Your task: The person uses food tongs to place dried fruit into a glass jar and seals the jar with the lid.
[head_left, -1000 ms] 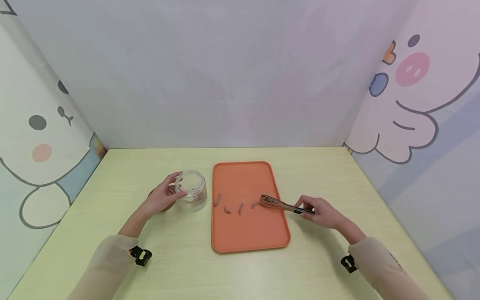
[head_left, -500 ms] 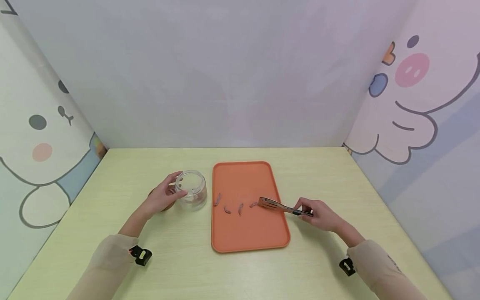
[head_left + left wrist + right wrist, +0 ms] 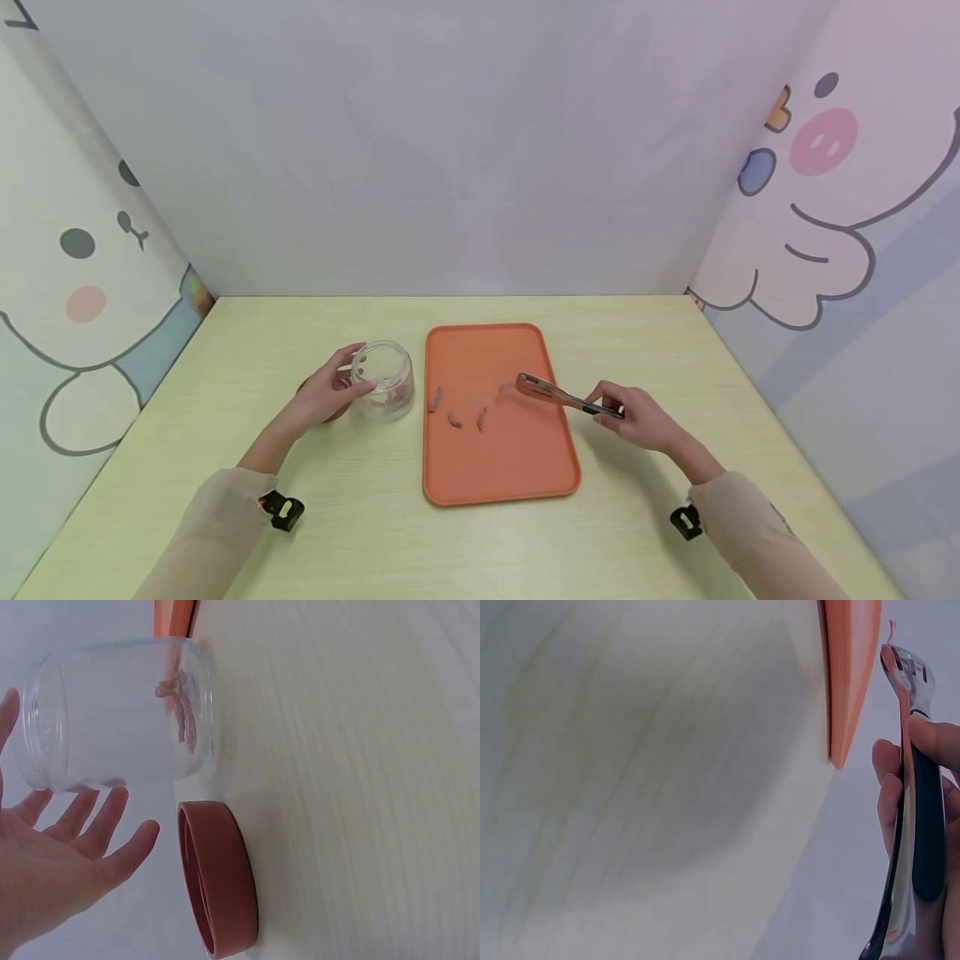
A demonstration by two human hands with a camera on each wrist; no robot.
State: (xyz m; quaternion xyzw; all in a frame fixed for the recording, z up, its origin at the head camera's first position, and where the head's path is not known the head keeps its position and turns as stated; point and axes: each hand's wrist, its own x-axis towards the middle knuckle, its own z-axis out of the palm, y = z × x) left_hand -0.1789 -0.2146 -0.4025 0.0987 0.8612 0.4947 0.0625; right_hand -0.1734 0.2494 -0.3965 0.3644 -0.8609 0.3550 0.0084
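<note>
My left hand [image 3: 324,397] holds the clear glass jar [image 3: 386,398] near its rim, thumb on the near side. The jar stands upright and uncapped, with some wrinkled reddish-brown strips [image 3: 180,709] at its bottom. My right hand [image 3: 639,417] grips metal tongs [image 3: 551,392] with dark handle pads [image 3: 928,825], squeezed nearly closed. From their tips sticks a thin pinkish strip [image 3: 892,630], raised over the orange tray [image 3: 495,467]. Three similar strips [image 3: 482,418] lie on the tray toward its left side.
A round reddish-brown lid [image 3: 225,877] lies on the table beside the jar, mostly behind my left hand in the head view. The light wooden table [image 3: 360,517] runs to a pale backdrop [image 3: 480,167], with cartoon-printed cloth [image 3: 840,233] at both sides.
The tongs have risen and swung slightly toward the back of the tray, lifting the rightmost strip off it. My left hand and the jar stay put.
</note>
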